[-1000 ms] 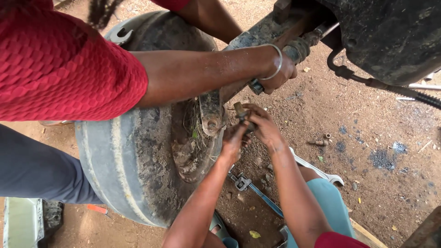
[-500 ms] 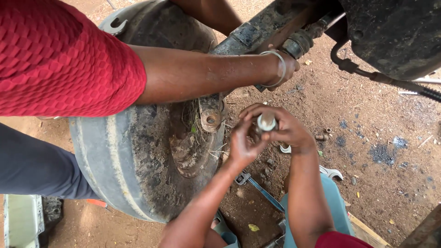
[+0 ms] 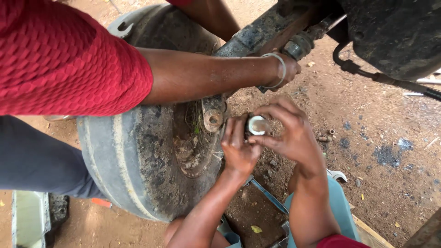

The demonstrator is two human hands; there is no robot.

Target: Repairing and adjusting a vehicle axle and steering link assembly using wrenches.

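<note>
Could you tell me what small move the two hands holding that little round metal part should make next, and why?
Probably bring the small round metal part down to the lug hole on the wheel hub. The left hand and right hand both pinch the part just right of that hole, apart from it, while another person's hand grips the axle above.
</note>
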